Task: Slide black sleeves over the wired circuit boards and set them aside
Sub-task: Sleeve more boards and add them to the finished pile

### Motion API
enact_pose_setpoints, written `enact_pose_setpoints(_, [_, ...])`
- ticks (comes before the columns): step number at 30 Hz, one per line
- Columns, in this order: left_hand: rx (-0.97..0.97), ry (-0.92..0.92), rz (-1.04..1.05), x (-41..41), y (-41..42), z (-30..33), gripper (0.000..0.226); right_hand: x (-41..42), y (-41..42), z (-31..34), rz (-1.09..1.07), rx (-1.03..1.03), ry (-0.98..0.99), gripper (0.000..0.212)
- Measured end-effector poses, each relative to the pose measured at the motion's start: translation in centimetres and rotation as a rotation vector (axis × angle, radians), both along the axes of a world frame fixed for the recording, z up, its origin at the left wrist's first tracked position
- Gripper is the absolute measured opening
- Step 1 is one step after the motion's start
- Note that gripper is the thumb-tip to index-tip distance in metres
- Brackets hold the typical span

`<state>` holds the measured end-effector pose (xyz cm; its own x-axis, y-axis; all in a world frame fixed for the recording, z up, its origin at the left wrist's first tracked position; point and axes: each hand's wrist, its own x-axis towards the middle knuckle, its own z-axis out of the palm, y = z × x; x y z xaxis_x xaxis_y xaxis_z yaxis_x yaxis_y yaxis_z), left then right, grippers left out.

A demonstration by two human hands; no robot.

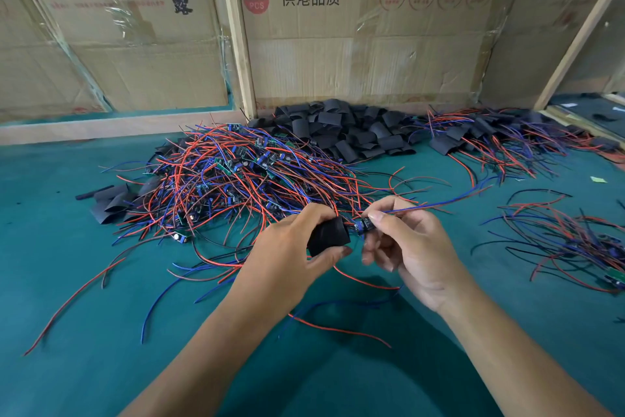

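Observation:
My left hand (291, 254) grips a black sleeve (329, 235) between thumb and fingers, its opening turned to the right. My right hand (402, 240) pinches a small wired circuit board (363, 224) right at the sleeve's mouth. The board's blue and red wires trail off to the right and hang below my hands. A big tangle of wired boards (236, 186) lies just behind my hands. Loose black sleeves (348, 132) are heaped at the back by the cardboard wall.
Sleeved boards with wires (500, 136) lie at the back right. Another bunch of wired boards (575, 244) sits at the right. A few flat sleeves (111, 203) lie at the left of the tangle. Cardboard panels (372, 44) wall the back of the green table (101, 332).

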<state>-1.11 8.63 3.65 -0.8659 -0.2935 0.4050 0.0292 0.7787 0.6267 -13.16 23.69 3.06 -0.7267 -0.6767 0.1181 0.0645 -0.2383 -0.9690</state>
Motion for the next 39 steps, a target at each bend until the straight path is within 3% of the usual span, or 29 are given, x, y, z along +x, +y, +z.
enact_pose_setpoints(5, [-0.062,0.116,-0.048,0.13,0.39,0.51,0.037,-0.22,0.12,0.29,-0.011,0.015,-0.052,0.015])
enact_pose_setpoints(11, [-0.076,0.123,-0.067,0.14,0.32,0.66,0.038,0.17,0.27,0.51,0.033,-0.042,-0.04,0.018])
enact_pose_setpoints(29, [0.375,0.045,-0.175,-0.34,-0.13,0.06,0.033,-0.09,0.69,0.5,0.112,-0.072,-0.018,0.006])
enact_pose_setpoints(39, [0.374,0.06,-0.227,-0.06,-0.03,0.32,0.033,0.16,0.66,0.48,0.103,-0.056,0.039,0.009])
